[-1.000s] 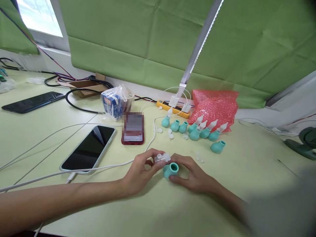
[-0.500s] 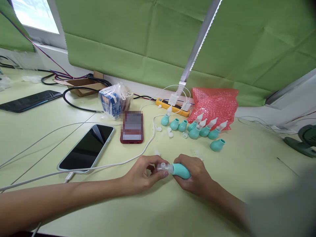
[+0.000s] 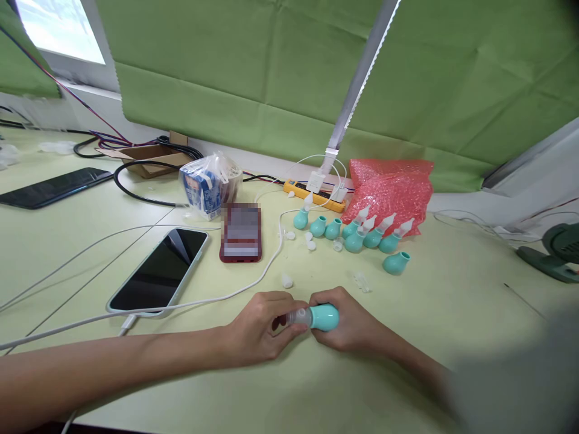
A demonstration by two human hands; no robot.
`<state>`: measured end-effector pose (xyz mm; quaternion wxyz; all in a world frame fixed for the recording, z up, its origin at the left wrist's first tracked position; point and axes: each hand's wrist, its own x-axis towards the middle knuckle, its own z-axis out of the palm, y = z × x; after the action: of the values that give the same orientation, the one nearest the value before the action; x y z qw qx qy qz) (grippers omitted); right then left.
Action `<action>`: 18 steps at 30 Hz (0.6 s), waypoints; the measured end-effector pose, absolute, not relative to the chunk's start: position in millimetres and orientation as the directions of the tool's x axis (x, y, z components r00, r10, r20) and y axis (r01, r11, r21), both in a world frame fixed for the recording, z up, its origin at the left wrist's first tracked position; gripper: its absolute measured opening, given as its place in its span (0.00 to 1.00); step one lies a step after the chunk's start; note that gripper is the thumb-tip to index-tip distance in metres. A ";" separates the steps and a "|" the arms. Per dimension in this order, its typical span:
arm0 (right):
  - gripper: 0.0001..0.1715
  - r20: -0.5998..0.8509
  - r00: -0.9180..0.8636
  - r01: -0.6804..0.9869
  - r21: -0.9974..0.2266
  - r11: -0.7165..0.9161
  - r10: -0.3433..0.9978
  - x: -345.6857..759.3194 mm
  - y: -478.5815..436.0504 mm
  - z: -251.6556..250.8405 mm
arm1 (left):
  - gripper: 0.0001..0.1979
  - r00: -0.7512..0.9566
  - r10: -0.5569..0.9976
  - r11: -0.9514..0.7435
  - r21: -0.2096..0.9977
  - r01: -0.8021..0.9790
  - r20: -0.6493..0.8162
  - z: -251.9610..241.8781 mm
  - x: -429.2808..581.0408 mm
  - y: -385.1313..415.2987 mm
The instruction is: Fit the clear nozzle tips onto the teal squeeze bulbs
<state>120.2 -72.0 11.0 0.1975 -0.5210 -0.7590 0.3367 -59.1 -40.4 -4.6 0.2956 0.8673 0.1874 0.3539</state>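
Note:
My right hand [image 3: 350, 325] grips a teal rubber bulb [image 3: 324, 317] lying sideways just above the table. My left hand [image 3: 262, 328] pinches a clear plastic tip [image 3: 298, 316] that sits at the bulb's mouth. Both hands meet at the near middle of the pale green table [image 3: 452, 301]. Beyond them stand several more teal bulbs [image 3: 357, 235], some fitted with clear tips, one bulb [image 3: 397, 263] apart at the right. Small loose clear tips [image 3: 286, 280] lie scattered between.
A phone [image 3: 159, 270] on a white cable lies at the left, a red phone [image 3: 240, 232] beside it. A bagged carton [image 3: 205, 184], a yellow power strip [image 3: 316, 197] and a pink bubble-wrap bag [image 3: 389, 196] sit further back. Black cables and another phone [image 3: 54, 187] are far left.
The bulb was turned from mouth-up to lying sideways. The clear tip went from above the bulb into its mouth, and my hands closed together around it.

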 end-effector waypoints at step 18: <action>0.09 -0.545 -0.396 0.586 -0.770 -0.254 0.739 122.6 -73.1 29.0 | 0.15 0.751 0.431 -0.800 0.598 0.060 0.501 -1.4 -61.0 -44.4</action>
<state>122.6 -73.1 29.0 0.0669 -0.5454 -0.6072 0.5739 -61.0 -44.4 -1.4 0.2852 0.8911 0.1376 0.3250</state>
